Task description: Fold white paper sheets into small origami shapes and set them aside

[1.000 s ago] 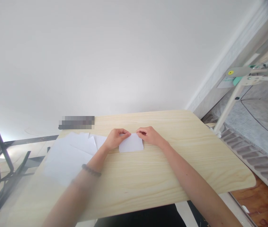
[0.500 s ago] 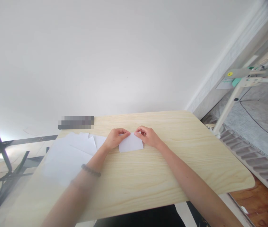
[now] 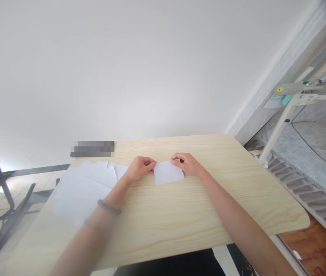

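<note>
Near the frame's centre, paper is pinched by the right hand, probably for steadiness; the left hand is curled at its left corner, grip unclear.

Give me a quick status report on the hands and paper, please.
Right hand pinching paper near far right corner. Left hand at far left corner. Sheets lie to the left.

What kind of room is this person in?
Probably a room in somebody's home. There's a pale wooden table with rounded corners, a plain white wall behind it, and, off to the right, a grey fabric cover with a ruffled edge, maybe on a bed or sofa.
</note>
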